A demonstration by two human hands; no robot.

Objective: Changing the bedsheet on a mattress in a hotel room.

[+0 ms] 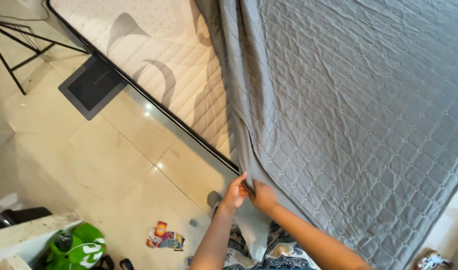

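Grey quilted cover (pixel 349 110), edge pinched in closed grip of left hand (pixel 234 194), right hand (pixel 263 196)

A home bedroom: a quilted white mattress (pixel 154 55) on a dark bed frame fills the top, half draped by a grey quilted bedspread (pixel 349 115) toward 2 o'clock. Glossy cream floor tiles (pixel 89 155) lie at 9 o'clock, a green bag (pixel 84 247) at 7.

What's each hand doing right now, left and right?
Left hand: closed, pinching the edge of the grey quilted cover.
Right hand: closed, gripping the same edge.
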